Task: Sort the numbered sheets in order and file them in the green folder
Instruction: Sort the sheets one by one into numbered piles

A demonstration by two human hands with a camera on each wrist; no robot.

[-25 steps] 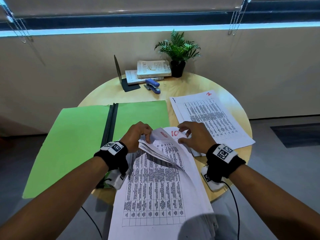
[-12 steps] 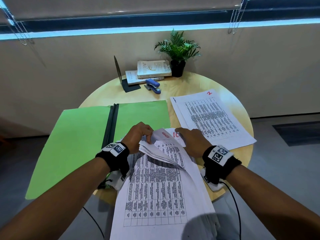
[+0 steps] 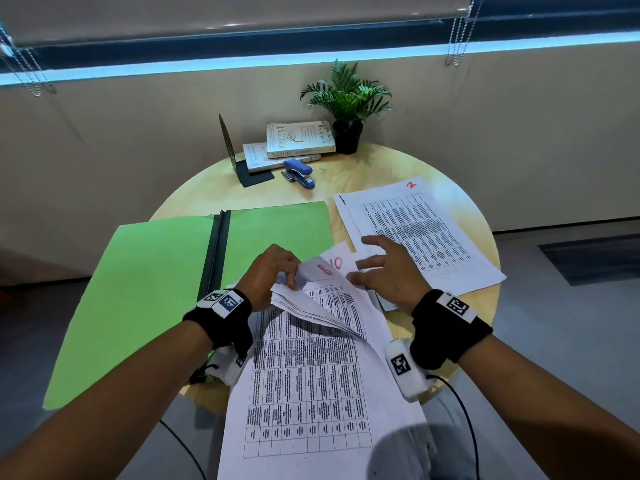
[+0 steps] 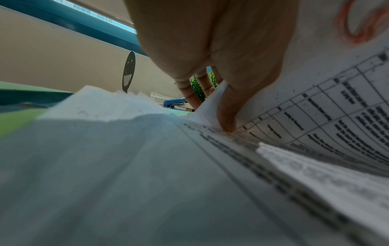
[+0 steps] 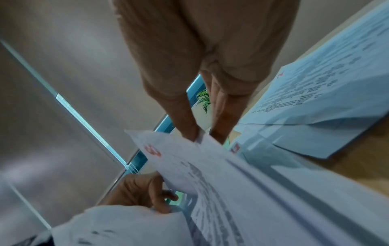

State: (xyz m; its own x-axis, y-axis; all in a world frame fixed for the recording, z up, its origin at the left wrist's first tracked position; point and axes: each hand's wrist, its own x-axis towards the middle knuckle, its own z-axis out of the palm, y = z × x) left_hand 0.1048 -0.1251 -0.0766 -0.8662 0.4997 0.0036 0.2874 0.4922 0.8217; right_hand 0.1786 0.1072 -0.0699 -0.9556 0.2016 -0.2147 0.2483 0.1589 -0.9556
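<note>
The green folder (image 3: pixel 145 289) lies open on the left of the round table. A stack of printed sheets (image 3: pixel 304 375) lies in front of me and hangs over the near edge. My left hand (image 3: pixel 287 275) grips the lifted top corners of several sheets; the front one bears a red 8 (image 3: pixel 325 269). In the left wrist view its thumb (image 4: pixel 227 113) presses down against the sheets. Behind it shows a sheet marked 10 (image 3: pixel 336 263). My right hand (image 3: pixel 362 263) hovers there with straight, spread fingers (image 5: pixel 187 121), their tips at the paper's edge. A sheet marked 2 (image 3: pixel 415 233) lies at the right.
At the back of the table (image 3: pixel 478 306) are two stacked books (image 3: pixel 298 140), a blue stapler (image 3: pixel 299 173), a black bookend (image 3: pixel 228 147) and a potted plant (image 3: pixel 346 98). A wall runs behind. Grey floor surrounds the table.
My right hand has let go of the sheet corners and opened, its fingers now spread toward the sheet marked 2. The red 10 shows fully again. My left hand keeps its grip.
</note>
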